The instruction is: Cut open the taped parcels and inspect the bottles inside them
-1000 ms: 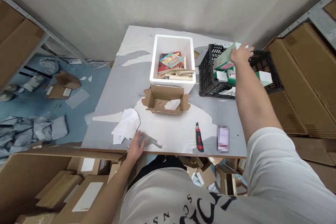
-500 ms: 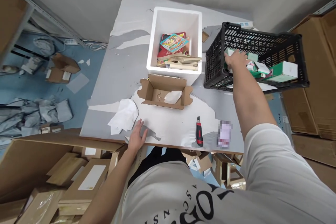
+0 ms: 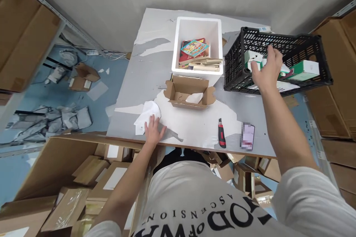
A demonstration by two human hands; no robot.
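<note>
My right hand [image 3: 267, 69] is over the black plastic crate [image 3: 236, 70], thumb and fingers apart, above small green-and-white boxes. One of these boxes [image 3: 253, 59] lies close to my thumb, and another box [image 3: 304, 70] lies farther right in the crate. I see nothing held in this hand. Fingers spread, my left hand [image 3: 154, 132] rests on the table's front left part, with its fingertips at a crumpled white paper [image 3: 147, 114]. In the middle stands an open brown cardboard box [image 3: 189, 98] with a piece of white paper [image 3: 194, 98] inside.
Behind the cardboard box is a white foam box [image 3: 175, 52] of books [image 3: 194, 50]. A red-and-black utility knife [image 3: 221, 135] and a phone [image 3: 247, 137] lie near the table's front edge. A large carton [image 3: 55, 155] of parcels stands front left; stacked cartons [image 3: 330, 81] flank the right.
My right hand has lifted slightly from the boxes, its thumb now spread away from the fingers. My left hand has shifted onto the white paper's edge. The whole view has moved a little.
</note>
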